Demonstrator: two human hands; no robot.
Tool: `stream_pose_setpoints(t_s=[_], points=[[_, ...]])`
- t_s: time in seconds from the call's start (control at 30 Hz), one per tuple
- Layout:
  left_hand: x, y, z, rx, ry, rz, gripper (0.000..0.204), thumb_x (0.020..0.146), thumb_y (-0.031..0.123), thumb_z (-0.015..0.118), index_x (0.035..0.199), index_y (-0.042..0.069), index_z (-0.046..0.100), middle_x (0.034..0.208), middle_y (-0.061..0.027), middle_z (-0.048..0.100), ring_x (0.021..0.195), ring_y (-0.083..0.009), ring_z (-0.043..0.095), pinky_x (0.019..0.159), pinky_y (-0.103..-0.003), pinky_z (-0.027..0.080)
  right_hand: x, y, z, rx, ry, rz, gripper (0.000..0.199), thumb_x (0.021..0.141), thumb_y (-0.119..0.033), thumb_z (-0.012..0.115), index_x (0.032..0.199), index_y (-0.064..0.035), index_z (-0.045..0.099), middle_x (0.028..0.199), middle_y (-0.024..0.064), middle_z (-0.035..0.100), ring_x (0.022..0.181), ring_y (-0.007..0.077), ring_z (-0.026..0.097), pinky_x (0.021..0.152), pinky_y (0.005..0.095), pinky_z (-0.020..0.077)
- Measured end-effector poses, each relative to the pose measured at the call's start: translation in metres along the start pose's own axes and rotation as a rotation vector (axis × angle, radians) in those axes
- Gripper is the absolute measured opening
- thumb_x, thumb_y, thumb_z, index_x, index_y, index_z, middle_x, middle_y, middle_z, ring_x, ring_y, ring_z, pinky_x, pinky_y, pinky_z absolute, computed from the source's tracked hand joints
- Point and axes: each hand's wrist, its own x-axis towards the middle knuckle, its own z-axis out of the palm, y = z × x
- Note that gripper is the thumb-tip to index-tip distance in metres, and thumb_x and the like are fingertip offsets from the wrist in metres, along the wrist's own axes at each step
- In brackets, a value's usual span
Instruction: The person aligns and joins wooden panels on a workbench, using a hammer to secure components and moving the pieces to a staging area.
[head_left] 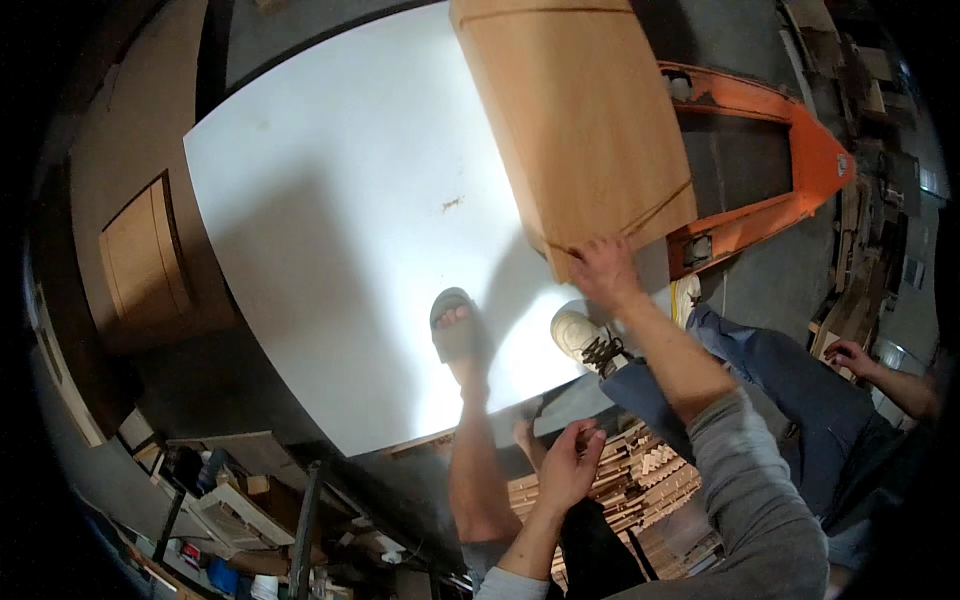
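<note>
My right hand [605, 270] grips the near corner of a stack of light-brown wooden panels [590, 120], fingers over the top face and edge. Curved dark grooves run across the top panel near both ends. The stack lies on the right part of a large white board [380, 200]. My left hand [568, 465] hangs in front of my body, away from the panels, its fingers loosely curled with nothing visible in them. A foot in a grey sandal [455, 325] stands on the white board, left of the stack.
Orange metal forks of a pallet truck [815, 150] stick out right of the stack. Another person stands close at the right; a lace-up shoe [578, 335] and a hand [850, 357] show. Wooden strips [640, 480] lie below my arms. A cluttered shelf [235, 510] stands lower left.
</note>
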Motion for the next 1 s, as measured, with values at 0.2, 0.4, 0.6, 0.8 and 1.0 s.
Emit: stream_pose_setpoints(t_s=[0.2,0.4,0.6,0.8,1.0], points=[[-0.021,-0.024,0.006,0.18,-0.013,0.043,0.04,0.101,0.032,0.064,0.131,0.005,0.062,0.116,-0.0169,0.072,0.103,-0.0301,0.07,0.092,-0.038,0.053,-0.165,-0.186,-0.022,0.268,-0.835,-0.178,0.023,0.092,-0.029,0.062,0.095,-0.0086,0.073,0.096,0.0154,0.073,0.102,0.0342,0.07,0.081,0.0498,0.056],[-0.082,-0.095,0.009,0.838,-0.001,0.267,0.038,0.101,0.031,0.064,0.129,0.005,0.063,0.114,-0.0173,0.071,0.104,-0.0315,0.071,0.092,-0.038,0.054,-0.312,-0.216,-0.073,0.925,-0.471,0.691,0.037,0.1,-0.03,0.063,0.131,-0.0109,0.067,0.12,0.0172,0.073,0.104,0.0295,0.072,0.09,0.0411,0.0554],[-0.245,-0.156,0.005,0.142,0.265,0.345,0.034,0.1,0.029,0.063,0.122,0.003,0.067,0.112,-0.0195,0.07,0.104,-0.0364,0.07,0.089,-0.04,0.055,-0.442,-0.189,-0.148,0.757,-0.537,0.488,0.033,0.098,-0.027,0.07,0.124,-0.0079,0.07,0.109,0.0096,0.075,0.097,0.0205,0.072,0.083,0.0348,0.0572],[-0.443,-0.215,-0.016,-0.036,0.647,0.44,0.027,0.101,0.025,0.064,0.115,0.002,0.068,0.106,-0.0203,0.072,0.098,-0.0347,0.071,0.085,-0.041,0.055,-0.547,-0.174,-0.131,0.531,-0.629,0.382,0.034,0.099,-0.029,0.064,0.125,-0.0074,0.072,0.099,0.0102,0.077,0.082,0.0213,0.074,0.077,0.0368,0.0572],[-0.526,-0.35,0.001,-0.186,0.796,0.254,0.029,0.103,0.026,0.063,0.121,0.005,0.067,0.101,-0.011,0.074,0.091,-0.0214,0.07,0.084,-0.034,0.054,-0.596,-0.309,-0.12,0.808,-0.637,0.312,0.041,0.1,-0.035,0.063,0.125,-0.0029,0.069,0.096,0.0114,0.077,0.083,0.0176,0.072,0.073,0.0336,0.0559]])
